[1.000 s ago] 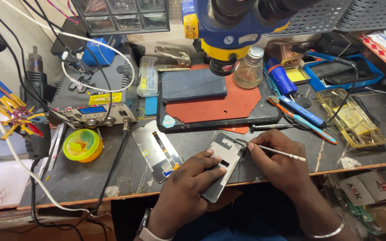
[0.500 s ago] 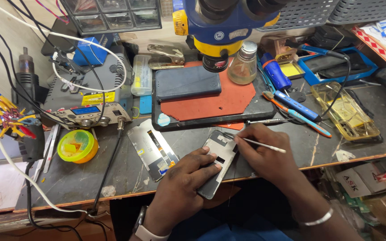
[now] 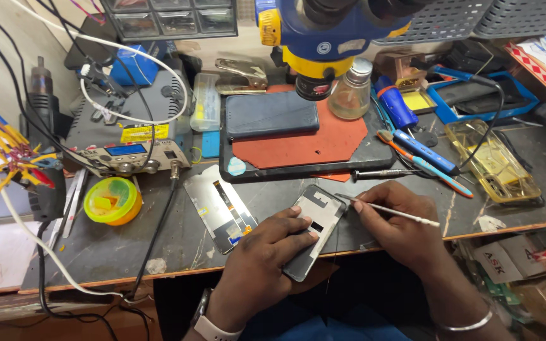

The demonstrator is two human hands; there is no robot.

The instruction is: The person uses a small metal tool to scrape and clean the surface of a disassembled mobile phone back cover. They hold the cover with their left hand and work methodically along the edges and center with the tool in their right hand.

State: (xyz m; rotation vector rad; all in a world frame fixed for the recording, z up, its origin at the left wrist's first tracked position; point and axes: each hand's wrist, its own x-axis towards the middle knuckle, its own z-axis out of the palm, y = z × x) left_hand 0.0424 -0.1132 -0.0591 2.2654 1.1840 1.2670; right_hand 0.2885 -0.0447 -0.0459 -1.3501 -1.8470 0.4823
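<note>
My left hand [image 3: 257, 262] presses down on an opened phone body [image 3: 316, 221] that lies tilted at the front edge of the workbench [image 3: 159, 246]. My right hand [image 3: 402, 224] holds a thin white stick tool [image 3: 392, 210], with its tip touching the phone's upper right edge. A detached screen panel [image 3: 219, 207] lies flat just to the left of the phone. Farther back, a dark phone [image 3: 272, 113] rests on a red mat [image 3: 314, 142] under a blue and yellow microscope head [image 3: 330, 38].
A grey soldering station [image 3: 127, 139] with cables stands at the back left, with a yellow round tin [image 3: 112, 200] in front of it. A glass bottle [image 3: 351, 95], blue-handled tools [image 3: 421, 155], a clear plastic tray [image 3: 494, 161] and a screwdriver [image 3: 383, 173] lie right of the mat.
The view has shifted slightly. Both hands stay on the phone body, and the stick tool's tip has moved a little along the phone's upper edge.
</note>
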